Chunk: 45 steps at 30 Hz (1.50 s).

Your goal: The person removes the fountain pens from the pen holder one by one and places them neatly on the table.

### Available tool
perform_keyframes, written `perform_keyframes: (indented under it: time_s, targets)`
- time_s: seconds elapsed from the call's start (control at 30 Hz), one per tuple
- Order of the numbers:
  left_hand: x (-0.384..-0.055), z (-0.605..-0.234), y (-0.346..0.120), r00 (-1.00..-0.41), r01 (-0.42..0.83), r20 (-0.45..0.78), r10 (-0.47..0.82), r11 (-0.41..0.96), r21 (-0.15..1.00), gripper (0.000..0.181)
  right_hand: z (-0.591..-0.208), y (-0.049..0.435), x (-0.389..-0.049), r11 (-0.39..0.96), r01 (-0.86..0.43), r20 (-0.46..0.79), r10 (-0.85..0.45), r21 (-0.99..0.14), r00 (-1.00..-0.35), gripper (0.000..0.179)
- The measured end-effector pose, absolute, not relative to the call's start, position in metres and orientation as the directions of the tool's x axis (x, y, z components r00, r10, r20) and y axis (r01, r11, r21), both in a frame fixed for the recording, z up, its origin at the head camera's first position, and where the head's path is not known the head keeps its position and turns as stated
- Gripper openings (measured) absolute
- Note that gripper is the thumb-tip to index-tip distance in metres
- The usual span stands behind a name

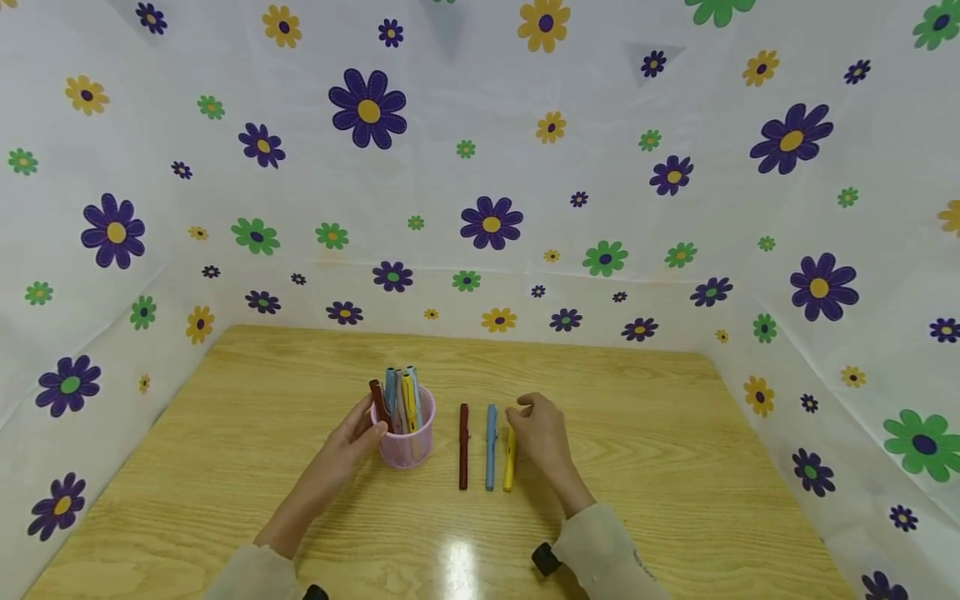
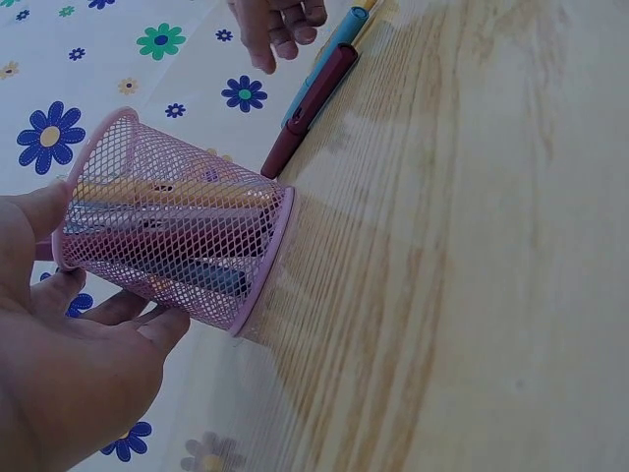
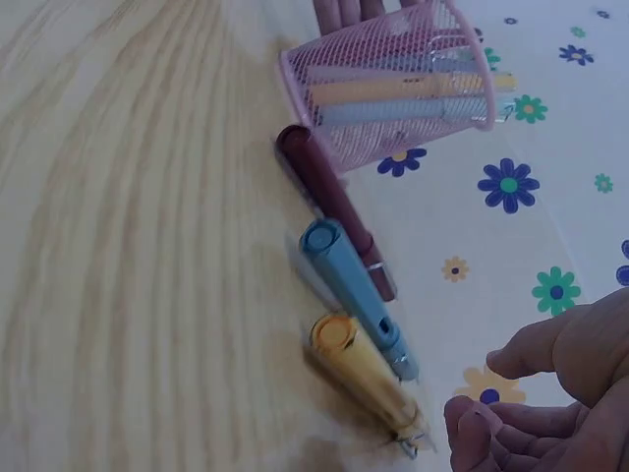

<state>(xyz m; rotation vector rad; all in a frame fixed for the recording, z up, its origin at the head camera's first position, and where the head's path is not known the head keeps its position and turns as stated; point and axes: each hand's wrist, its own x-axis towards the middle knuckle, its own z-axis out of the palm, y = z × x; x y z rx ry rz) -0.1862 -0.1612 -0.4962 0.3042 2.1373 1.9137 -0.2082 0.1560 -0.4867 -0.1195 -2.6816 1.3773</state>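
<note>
A pink mesh pen cup (image 1: pixel 406 451) stands upright on the table, with several pens (image 2: pixel 177 221) in dark red, blue, yellow and pale tones leaning inside. My left hand (image 1: pixel 347 454) grips its left side, thumb near the rim and fingers curled against the mesh. To the cup's right, a dark red pen (image 1: pixel 463 450), a blue pen (image 1: pixel 491 450) and a yellow pen (image 1: pixel 510 462) lie side by side, roughly parallel. Beside the yellow pen's far end hovers my right hand (image 1: pixel 543 429), fingers loosely bent and nothing between them; the right wrist view shows a gap to the pen (image 3: pixel 366 379).
The wooden table (image 1: pixel 637 467) is bordered at the back and both sides by a white flower-printed sheet (image 1: pixel 442 175). A dark strapped device (image 1: pixel 546 559) sits at the right sleeve's cuff. Light glares on the table's near middle.
</note>
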Motion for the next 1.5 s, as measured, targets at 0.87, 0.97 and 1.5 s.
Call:
perform_keyframes:
  time_s: [0.87, 0.97, 1.5]
  targets:
    - [-0.186, -0.497, -0.161, -0.948, -0.025, -0.06, 0.313, 0.113, 0.993, 0.075, -0.436, 0.077, -0.213, 0.375, -0.241, 0.216, -0.106, -0.895, -0.971, 0.026]
    - [-0.187, -0.496, -0.161, -0.948, -0.029, -0.063, 0.313, 0.113, 0.993, 0.076, -0.434, 0.069, -0.213, 0.366, -0.269, 0.239, -0.126, -0.891, -0.963, 0.026]
    - [-0.187, -0.498, -0.161, -0.943, -0.017, -0.05, 0.328, 0.104, 0.994, 0.075, -0.436, 0.045, -0.216, 0.375, -0.295, 0.259, -0.145, -0.879, -0.955, 0.032]
